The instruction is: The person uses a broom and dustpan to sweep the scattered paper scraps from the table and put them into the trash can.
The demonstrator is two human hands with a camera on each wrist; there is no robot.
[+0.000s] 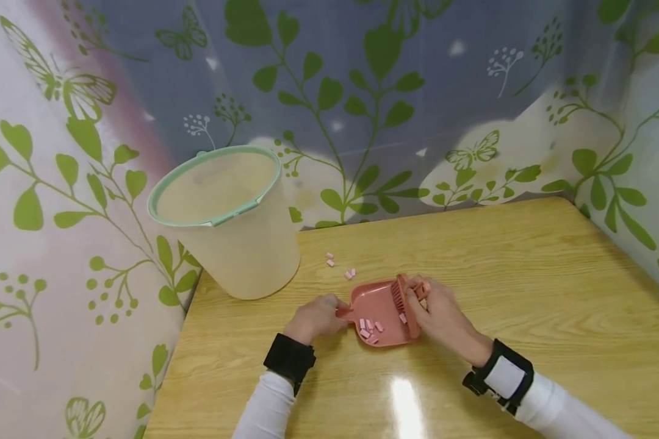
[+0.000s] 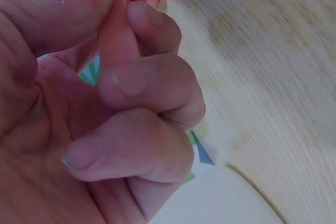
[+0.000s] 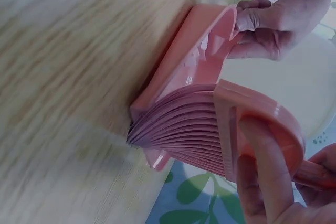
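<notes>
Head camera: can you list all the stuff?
Wood-grain table: one, yellow-brown, picture's lower half
Leafy wall covering: count unclear, white, blue, green, behind table
Round plastic bucket: one, cream with mint-green rim, table's back left
Plastic dustpan: one, pink, table's middle
Bristled brush: one, pink, at dustpan's right
Small chunky pieces: about a dozen, pink, four on table, rest in dustpan
Straps: two, black, around wrists
Sleeves: two, white, beyond straps
Left hand: one, bare, gripping dustpan's handle
Right hand: one, bare, gripping brush

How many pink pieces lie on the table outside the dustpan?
4: two pink pieces right of the bucket, and two more close together between those and the dustpan. Others may be hidden under the brush or right hand.
</notes>
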